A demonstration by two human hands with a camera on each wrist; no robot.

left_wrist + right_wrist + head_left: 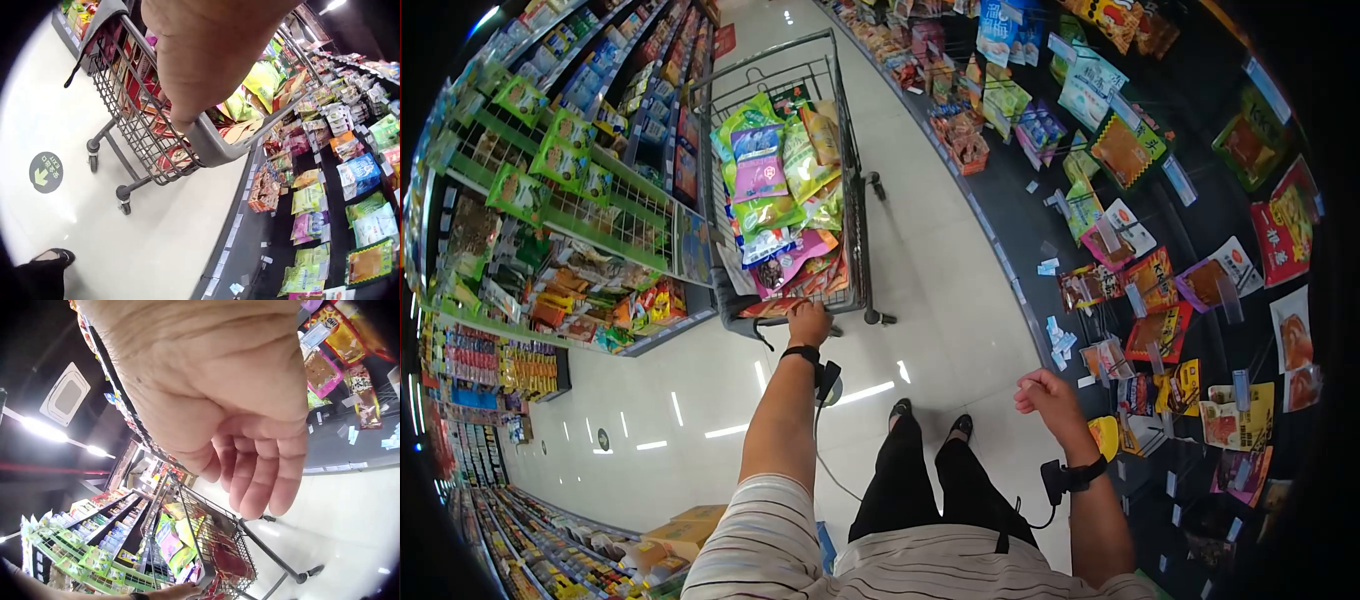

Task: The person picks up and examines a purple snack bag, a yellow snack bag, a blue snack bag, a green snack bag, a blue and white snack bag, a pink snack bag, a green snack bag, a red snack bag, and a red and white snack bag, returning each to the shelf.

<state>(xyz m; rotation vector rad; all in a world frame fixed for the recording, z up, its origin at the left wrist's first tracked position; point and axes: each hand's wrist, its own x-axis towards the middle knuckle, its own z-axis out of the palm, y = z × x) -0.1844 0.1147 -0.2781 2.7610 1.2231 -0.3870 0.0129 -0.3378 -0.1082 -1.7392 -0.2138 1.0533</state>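
The left hand (808,324) grips the handle of a wire shopping cart (858,215); in the left wrist view that hand (194,62) curls over the grey handle (215,145). Bagged snacks fill the cart, among them a purple and blue bag (758,162) and a green bag (768,213). The right hand (1050,400) hangs beside the right-hand rack, touching nothing. Its fingers are loosely curled in the right wrist view, the palm (212,381) bare and holding nothing.
Hanging snack packs, such as a red one (1282,232), line the dark rack at the right. A green-edged shelf (600,250) stands left of the cart. Cardboard boxes (685,530) sit at the lower left. An exit sign (46,172) marks the pale floor.
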